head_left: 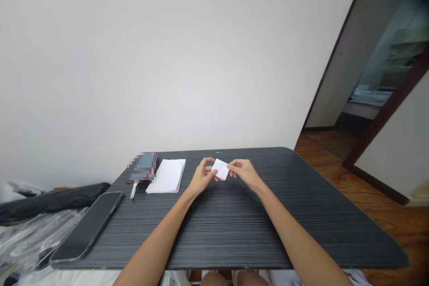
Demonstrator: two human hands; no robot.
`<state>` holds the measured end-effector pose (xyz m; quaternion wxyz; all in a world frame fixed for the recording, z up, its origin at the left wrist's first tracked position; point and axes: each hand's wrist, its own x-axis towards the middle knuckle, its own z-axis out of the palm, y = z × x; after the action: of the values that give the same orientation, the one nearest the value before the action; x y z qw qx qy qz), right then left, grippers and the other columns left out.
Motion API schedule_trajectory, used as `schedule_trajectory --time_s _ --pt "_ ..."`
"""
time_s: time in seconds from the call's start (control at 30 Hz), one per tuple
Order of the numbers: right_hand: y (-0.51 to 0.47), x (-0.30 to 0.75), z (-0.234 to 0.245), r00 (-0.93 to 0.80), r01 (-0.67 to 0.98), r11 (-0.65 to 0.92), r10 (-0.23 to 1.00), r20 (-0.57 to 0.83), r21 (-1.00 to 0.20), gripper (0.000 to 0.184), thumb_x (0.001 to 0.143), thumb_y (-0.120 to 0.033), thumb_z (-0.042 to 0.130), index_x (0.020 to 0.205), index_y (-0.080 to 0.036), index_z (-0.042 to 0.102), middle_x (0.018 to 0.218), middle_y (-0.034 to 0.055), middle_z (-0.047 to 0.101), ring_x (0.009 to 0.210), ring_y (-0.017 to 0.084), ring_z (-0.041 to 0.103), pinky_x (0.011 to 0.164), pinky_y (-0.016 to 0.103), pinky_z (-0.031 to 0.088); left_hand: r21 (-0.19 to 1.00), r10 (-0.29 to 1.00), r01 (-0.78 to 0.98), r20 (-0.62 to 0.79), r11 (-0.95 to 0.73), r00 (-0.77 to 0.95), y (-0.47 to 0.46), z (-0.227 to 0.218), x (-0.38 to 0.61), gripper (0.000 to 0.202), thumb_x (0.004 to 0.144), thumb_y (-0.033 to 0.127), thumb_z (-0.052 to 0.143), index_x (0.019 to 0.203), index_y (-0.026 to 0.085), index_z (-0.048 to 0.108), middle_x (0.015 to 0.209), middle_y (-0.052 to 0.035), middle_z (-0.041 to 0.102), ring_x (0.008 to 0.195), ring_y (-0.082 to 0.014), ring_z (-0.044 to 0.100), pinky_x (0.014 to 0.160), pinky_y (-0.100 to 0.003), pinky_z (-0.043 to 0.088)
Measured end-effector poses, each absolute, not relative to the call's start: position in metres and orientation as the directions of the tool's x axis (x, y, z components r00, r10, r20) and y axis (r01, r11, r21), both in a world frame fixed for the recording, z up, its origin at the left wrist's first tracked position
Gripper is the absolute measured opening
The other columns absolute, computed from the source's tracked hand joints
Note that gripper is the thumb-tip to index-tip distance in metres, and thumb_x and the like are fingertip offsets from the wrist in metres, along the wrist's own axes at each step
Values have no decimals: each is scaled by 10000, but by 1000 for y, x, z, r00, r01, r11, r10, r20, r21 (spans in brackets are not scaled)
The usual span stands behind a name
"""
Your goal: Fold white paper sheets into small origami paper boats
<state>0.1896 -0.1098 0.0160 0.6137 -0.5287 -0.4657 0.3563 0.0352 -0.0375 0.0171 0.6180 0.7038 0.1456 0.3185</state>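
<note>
Between my two hands is a small white square of paper (221, 169), turned so that one corner points up and away; it looks folded, though its layers are too small to make out. My left hand (202, 176) pinches its left corner, thumb on top and fingers beneath. At the opposite corner, my right hand (244, 171) grips the paper between thumb and forefinger. Both hands are above the far middle part of the dark table (234, 228). A stack of white paper sheets (166, 176) lies to the left of my left hand.
A smartphone (89, 225) rests along the table's left edge. Behind it are a blurred-out dark red and blue item (144, 167) and a small white stick-like object (133, 191). Plastic-wrapped things (36, 232) lie beyond the left edge. A white wall (201, 62) stands behind the table.
</note>
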Motion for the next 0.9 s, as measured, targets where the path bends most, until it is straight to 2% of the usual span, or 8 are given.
schedule_trajectory --time_s 0.1,0.2,0.33,0.43,0.57,0.8,0.9 --pt "-109 186 14 358 -86 197 921 155 -977 251 598 -363 623 608 -124 546 456 4 540 397 76 457 398 210 338 945 573 -228 324 -235 753 -39 21 34 444 671 277 606 1053 141 426 834 -65 608 706 -134 589 670 -249 446" --pt "-112 182 17 340 -158 198 931 135 -968 263 583 -348 638 681 -125 539 479 3 546 418 84 473 408 209 346 946 581 -186 311 -266 752 -39 22 32 389 638 257 634 982 117 518 842 -70 614 742 -144 581 702 -255 440" --pt "-117 178 25 266 -156 263 940 215 -952 307 622 -301 617 877 -162 518 569 -14 564 471 81 486 456 206 366 958 624 -181 283 -224 728 -39 22 31 344 634 260 631 936 105 575 784 -66 646 706 -165 600 724 -304 450" --pt "-121 178 29 161 -122 302 946 281 -946 249 653 -289 596 864 -165 552 751 29 594 632 100 526 544 212 392 953 655 -179 299 -246 694 -39 23 30 331 651 275 613 930 98 603 733 -68 659 669 -173 604 703 -311 458" --pt "-122 180 29 84 -84 297 953 290 -951 326 622 -279 633 924 -177 566 902 55 589 767 133 530 605 226 404 936 681 -152 337 -319 650 -43 27 29 302 688 300 569 909 104 632 659 -57 654 626 -160 586 668 -285 458" --pt "-116 178 25 169 -31 295 943 286 -955 216 621 -286 624 799 -164 635 791 37 628 723 136 550 670 266 419 922 673 -146 365 -360 644 -43 26 31 276 702 315 549 855 111 657 665 -51 659 599 -150 574 630 -262 451" --pt "-114 177 24 242 -6 303 925 292 -953 202 601 -282 633 765 -165 654 759 36 640 704 144 558 667 276 424 926 700 -149 362 -347 616 -41 23 32 304 694 313 561 902 106 641 650 -46 657 578 -146 570 622 -268 455"
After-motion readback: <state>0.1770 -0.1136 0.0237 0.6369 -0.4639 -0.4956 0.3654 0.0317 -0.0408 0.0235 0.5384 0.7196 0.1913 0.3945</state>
